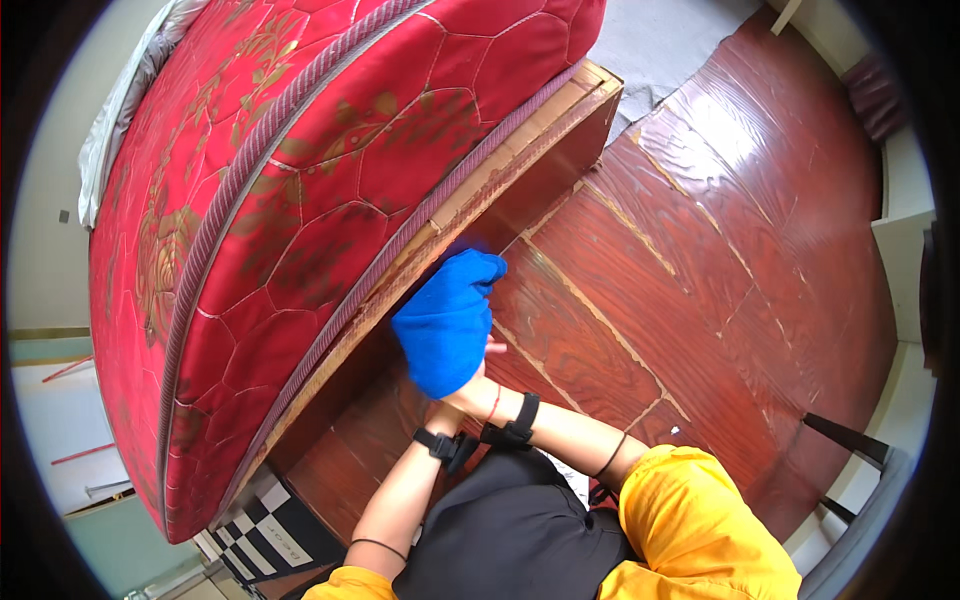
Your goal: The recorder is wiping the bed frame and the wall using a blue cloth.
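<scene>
A bright blue cloth (pixel 445 320) is bunched up beside the wooden bed base, just above the floor. My right hand (pixel 476 388) grips the cloth, which covers most of it; a fingertip or thumb shows at the cloth's right edge. Crossing beneath the right wrist is my left hand (pixel 446 412), whose fingers are hidden under the cloth and the other hand. Along the left runs the bed base (pixel 520 165), its top edge worn and pale. On it lies a red quilted mattress (pixel 350 150) with gold leaf patterns and piped edges.
Dark red wood-grain floor (pixel 640 300) with worn, peeling seams spreads to the right. A black-and-white checkered box (pixel 265 540) stands by the bed's near end. Grey fabric (pixel 665 45) lies beyond the far end. Dark chair legs (pixel 845 440) stick out at the lower right.
</scene>
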Action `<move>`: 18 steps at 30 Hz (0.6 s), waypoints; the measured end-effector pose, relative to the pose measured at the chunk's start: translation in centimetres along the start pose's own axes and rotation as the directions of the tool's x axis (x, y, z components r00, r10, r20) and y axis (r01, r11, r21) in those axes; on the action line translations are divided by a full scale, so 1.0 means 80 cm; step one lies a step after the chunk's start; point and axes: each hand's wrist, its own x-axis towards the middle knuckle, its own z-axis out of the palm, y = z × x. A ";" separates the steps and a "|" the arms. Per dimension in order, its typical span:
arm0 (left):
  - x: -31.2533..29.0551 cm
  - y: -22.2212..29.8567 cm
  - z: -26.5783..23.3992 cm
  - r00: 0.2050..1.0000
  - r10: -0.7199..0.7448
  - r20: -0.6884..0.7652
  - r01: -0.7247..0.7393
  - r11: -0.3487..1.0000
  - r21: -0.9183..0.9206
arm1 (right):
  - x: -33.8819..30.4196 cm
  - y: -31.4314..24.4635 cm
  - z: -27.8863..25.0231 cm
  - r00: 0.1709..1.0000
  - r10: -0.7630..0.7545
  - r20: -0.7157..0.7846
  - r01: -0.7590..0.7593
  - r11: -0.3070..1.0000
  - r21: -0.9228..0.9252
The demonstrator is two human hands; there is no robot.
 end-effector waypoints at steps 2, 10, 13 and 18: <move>0.004 0.008 0.005 0.957 0.027 -0.288 -0.053 0.995 -0.083 | -0.007 0.010 -0.028 0.999 0.035 -0.041 -0.034 0.999 0.007; -0.006 0.062 -0.013 0.382 -0.071 -0.921 -0.478 0.839 -0.262 | 0.056 0.010 -0.062 0.971 0.100 -0.217 -0.102 0.995 0.006; -0.049 0.037 -0.048 0.278 -0.116 -0.954 -0.392 0.893 -0.223 | 0.071 -0.008 -0.030 0.966 0.108 -0.236 -0.114 0.993 -0.012; -0.113 -0.013 -0.119 0.095 -0.081 -0.992 -0.359 0.927 -0.110 | 0.058 -0.056 0.023 0.983 0.053 -0.175 -0.058 0.998 -0.022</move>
